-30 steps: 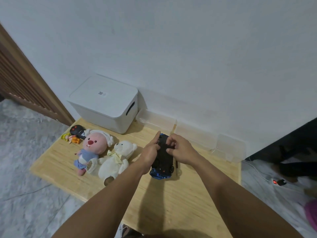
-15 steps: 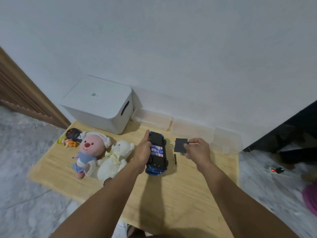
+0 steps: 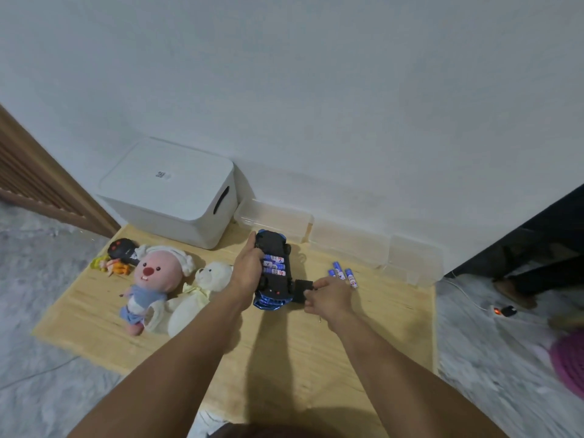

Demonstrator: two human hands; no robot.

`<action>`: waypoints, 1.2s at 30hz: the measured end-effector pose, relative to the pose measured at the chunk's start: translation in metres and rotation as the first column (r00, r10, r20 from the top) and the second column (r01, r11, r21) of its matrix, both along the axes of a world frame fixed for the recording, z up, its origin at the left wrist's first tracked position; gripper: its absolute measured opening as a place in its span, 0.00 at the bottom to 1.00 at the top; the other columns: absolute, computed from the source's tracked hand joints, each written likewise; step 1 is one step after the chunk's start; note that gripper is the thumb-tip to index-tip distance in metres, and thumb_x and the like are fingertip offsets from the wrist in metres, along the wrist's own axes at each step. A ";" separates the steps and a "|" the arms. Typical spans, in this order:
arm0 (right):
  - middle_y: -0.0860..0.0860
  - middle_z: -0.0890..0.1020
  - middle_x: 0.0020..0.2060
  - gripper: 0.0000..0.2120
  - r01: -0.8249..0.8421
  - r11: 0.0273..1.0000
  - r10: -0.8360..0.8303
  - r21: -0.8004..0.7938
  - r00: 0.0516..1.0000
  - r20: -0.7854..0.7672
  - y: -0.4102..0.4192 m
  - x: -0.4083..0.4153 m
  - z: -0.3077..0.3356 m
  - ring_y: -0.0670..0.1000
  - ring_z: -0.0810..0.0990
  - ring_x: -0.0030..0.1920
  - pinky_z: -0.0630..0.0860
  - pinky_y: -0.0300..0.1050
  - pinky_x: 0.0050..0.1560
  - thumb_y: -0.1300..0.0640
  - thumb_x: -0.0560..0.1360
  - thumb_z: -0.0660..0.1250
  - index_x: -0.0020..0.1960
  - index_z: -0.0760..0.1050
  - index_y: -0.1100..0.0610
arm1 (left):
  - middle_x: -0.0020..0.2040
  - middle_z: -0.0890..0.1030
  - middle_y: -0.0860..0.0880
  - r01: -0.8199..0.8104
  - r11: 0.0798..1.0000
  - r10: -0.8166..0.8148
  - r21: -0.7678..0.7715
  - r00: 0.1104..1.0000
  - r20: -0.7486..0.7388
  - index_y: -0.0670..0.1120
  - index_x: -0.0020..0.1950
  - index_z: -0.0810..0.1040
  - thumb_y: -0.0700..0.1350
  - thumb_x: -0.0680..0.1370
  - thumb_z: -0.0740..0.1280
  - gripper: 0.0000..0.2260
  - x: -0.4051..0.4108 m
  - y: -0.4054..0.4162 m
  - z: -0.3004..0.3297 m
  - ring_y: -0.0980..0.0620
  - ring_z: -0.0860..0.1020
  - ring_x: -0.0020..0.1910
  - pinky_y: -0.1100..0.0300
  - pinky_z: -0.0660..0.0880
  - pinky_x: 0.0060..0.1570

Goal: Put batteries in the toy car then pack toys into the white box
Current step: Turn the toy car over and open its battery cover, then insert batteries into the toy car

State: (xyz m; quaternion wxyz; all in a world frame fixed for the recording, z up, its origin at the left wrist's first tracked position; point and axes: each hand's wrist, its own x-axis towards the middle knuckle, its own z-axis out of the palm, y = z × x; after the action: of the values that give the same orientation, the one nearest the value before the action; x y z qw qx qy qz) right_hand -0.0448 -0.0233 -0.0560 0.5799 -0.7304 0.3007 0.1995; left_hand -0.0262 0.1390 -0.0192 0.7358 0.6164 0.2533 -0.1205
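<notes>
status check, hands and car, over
Left hand grips upturned toy car, batteries in open bay. Right hand holds black cover beside it. White box lidded. Nothing in the way.

Little can be read here. The white box (image 3: pixel 167 192), beyond the left hand (image 3: pixel 249 267), bears a small dark mark with a pale label beside it on its lid; the characters are too small to make out. The batteries in the toy car (image 3: pixel 273 269), just beside the left hand's fingers, carry blue wrappers with white and red print, illegible. The loose batteries (image 3: pixel 343 275) just past the right hand (image 3: pixel 328 296) show the same blurred print.
</notes>
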 end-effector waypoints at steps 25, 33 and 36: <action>0.55 0.84 0.41 0.05 -0.003 1.000 0.003 0.001 0.994 0.112 0.029 0.017 0.068 0.50 0.78 0.38 0.73 0.42 0.38 0.64 0.73 0.68 0.46 0.83 0.64 | 0.55 0.82 0.48 0.138 0.990 -0.140 0.027 0.987 0.084 0.57 0.78 0.59 0.34 0.77 0.54 0.32 -0.012 -0.006 0.016 0.46 0.81 0.50 0.49 0.78 0.56; 0.54 0.79 0.36 0.08 0.127 0.991 -0.126 0.048 0.992 -0.018 0.054 0.022 0.069 0.50 0.74 0.35 0.69 0.43 0.36 0.63 0.71 0.67 0.48 0.81 0.64 | 0.69 0.74 0.47 0.174 0.985 -0.175 0.021 0.972 0.156 0.59 0.77 0.58 0.33 0.79 0.57 0.31 -0.021 0.014 0.018 0.47 0.77 0.61 0.50 0.74 0.63; 0.51 0.76 0.31 0.04 0.131 0.987 -0.125 0.089 0.989 -0.072 0.057 0.020 0.071 0.48 0.72 0.33 0.67 0.43 0.36 0.61 0.74 0.66 0.43 0.80 0.61 | 0.68 0.75 0.47 0.197 0.980 -0.200 0.033 0.967 0.155 0.59 0.77 0.58 0.33 0.79 0.57 0.31 -0.021 0.023 0.019 0.47 0.77 0.62 0.48 0.73 0.64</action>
State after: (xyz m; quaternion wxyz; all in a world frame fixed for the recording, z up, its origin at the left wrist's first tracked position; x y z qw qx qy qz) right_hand -0.0246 0.0339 0.0155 0.6148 -0.6745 0.3566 0.1998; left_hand -0.0473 0.1618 -0.0001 0.7325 0.6525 0.1322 -0.1421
